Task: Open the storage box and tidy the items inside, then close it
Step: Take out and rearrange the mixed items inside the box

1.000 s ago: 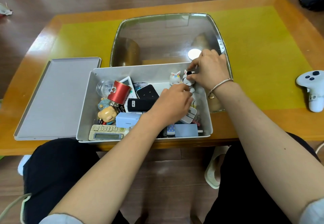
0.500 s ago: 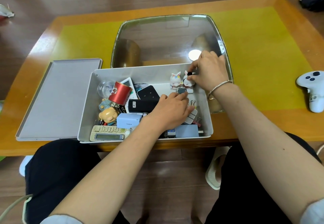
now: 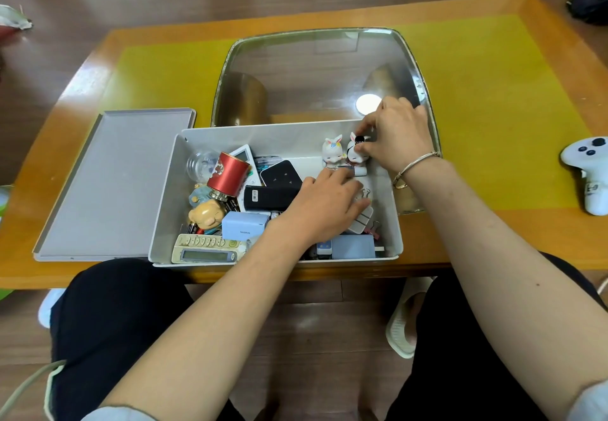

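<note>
**Box open, sorting under way at the far right corner**

The orange-rimmed wooden table (image 3: 493,233) carries your open grey plastic storage box (image 3: 164,210) at its near edge, with the flat grey lid (image 3: 112,183) lying just left of it. Over the last second your left hand (image 3: 324,205) has slid forward across the clutter toward the figurines, fingers spread flat, holding nothing. Your right hand (image 3: 396,137) pinches the white rabbit figurine with a black cap (image 3: 355,152), upright beside its white twin (image 3: 332,152). Judgement: figurines are being grouped; closing remains outstanding.
</note>
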`<state>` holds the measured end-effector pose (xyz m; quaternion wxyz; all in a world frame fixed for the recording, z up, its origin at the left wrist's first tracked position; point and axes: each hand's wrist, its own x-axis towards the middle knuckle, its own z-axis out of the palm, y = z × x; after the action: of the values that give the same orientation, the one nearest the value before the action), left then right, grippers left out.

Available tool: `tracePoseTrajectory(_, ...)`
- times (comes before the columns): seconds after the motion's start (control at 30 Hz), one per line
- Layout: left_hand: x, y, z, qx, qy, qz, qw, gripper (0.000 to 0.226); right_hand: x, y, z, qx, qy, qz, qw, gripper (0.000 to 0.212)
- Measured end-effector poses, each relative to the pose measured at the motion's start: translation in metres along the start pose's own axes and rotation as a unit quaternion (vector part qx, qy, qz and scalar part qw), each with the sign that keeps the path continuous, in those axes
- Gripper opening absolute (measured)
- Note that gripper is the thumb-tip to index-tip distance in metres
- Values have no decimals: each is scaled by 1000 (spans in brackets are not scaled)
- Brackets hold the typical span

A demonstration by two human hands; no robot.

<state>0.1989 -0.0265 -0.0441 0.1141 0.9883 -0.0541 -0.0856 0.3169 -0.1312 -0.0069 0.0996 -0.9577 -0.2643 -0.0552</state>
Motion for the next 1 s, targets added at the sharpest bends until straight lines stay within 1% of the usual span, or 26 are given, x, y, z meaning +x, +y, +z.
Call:
tracePoseTrajectory(0.03,0,-1,-2,1,39,-12,999,39,0,0,0,1,0,1,1000,22)
tracePoseTrajectory(0.1,1,-5,-7,-18,113,-64,991,28,0,0,-1,-1,-1,2,1000,23)
tracePoseTrajectory(0.17,2,-11,-11,-37,137,-129,981,22,0,0,-1,-7,-2,3,1000,23)
tracePoseTrajectory(0.2,2,-15,-13,-31,129,-150,980,22,0,0,-1,-9,-2,4,1000,23)
tracePoseTrajectory(0.27,3,-20,-13,2,94,-159,983,26,0,0,-1,-9,-2,3,1000,21)
tracePoseTrajectory(0.4,5,-22,-10,37,28,-113,992,34,0,-1,-1,-6,-1,1,1000,19)
tracePoseTrajectory(0.47,5,-22,-8,40,14,-93,995,36,0,-1,-1,-8,0,1,1000,19)
tracePoseTrajectory(0.67,6,-23,-5,27,9,-94,995,48,-1,-1,-2,-10,1,1,1000,20)
tracePoseTrajectory(0.8,5,-23,-4,31,8,-92,995,54,-2,-1,-4,-6,-8,2,1000,26)
tracePoseTrajectory(0.9,3,-23,-6,25,16,-95,995,50,-5,0,-9,5,0,3,1000,29)
tracePoseTrajectory(1.0,-2,-25,-12,8,45,-86,995,41,-10,0,-14,31,32,-3,999,27)
